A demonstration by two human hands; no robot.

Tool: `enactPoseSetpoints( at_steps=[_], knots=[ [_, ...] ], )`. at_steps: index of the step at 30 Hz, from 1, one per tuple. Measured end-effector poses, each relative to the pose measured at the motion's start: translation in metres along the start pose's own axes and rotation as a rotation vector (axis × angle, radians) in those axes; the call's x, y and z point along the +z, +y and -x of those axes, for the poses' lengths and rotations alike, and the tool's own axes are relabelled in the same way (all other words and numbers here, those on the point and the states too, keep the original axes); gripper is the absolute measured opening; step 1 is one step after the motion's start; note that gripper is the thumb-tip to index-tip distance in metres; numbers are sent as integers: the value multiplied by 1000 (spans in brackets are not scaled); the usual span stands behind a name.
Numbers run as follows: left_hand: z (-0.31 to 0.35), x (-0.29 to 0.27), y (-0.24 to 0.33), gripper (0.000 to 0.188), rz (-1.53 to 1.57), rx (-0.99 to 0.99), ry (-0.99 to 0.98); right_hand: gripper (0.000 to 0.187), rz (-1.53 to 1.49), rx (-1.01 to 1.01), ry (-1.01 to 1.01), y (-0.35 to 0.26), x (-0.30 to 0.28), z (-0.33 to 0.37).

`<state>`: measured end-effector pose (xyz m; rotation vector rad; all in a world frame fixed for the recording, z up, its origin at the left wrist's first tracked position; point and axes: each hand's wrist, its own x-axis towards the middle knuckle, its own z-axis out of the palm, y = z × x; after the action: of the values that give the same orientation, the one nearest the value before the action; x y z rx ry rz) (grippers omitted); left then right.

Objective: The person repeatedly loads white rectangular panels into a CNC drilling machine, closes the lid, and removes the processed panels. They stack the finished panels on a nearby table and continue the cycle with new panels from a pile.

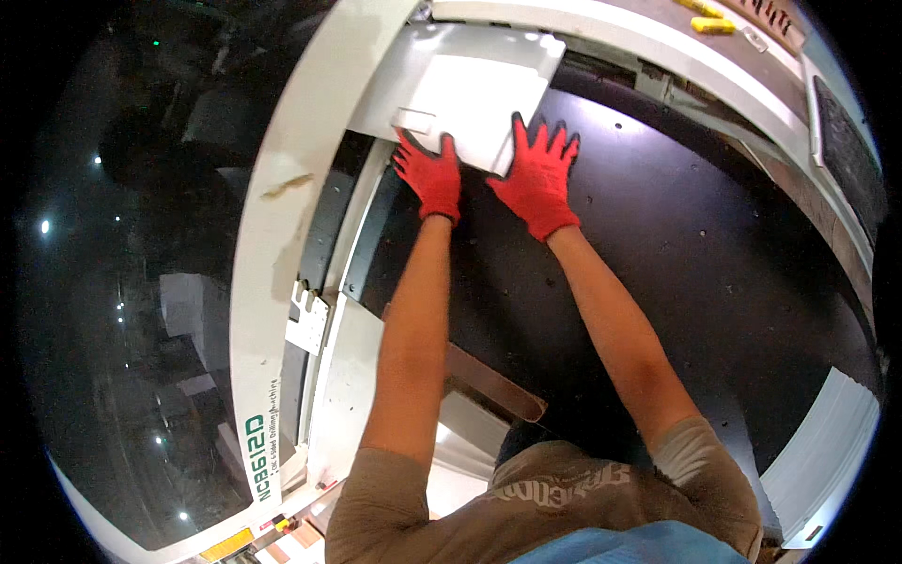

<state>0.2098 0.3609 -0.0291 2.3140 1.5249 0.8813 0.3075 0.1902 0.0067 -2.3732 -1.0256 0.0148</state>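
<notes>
A flat, pale grey-white panel (399,70) lies at the far end of the black work surface, reaching toward the machine's frame. A bright white area on it may be glare or another sheet; I cannot tell which. My left hand (432,179), in a red glove with black fingertips, is at the panel's near edge, fingers stretched onto or over it. Gloved the same way, my right hand (543,183) is spread at the near right corner, its thumb by the edge and its other fingers over the black surface. Neither hand is wrapped round anything.
The black table (648,244) has small holes. A white machine frame (272,235) with a dark window curves along the left, by a white notched bracket (306,321). Yellow tools (711,25) sit on the far ledge. White ribbed material (822,461) stands at near right.
</notes>
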Motion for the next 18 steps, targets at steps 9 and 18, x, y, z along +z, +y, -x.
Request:
enactPoseSetpoints(
  at_steps=[9,18],
  knots=[
    [-24,4,-7,118,-13,-46,-17,117,-121,-163,-27,-8,24,-24],
    [-23,1,-6,117,-11,-34,-19,110,-83,-24,39,-40,36,-13]
  ],
)
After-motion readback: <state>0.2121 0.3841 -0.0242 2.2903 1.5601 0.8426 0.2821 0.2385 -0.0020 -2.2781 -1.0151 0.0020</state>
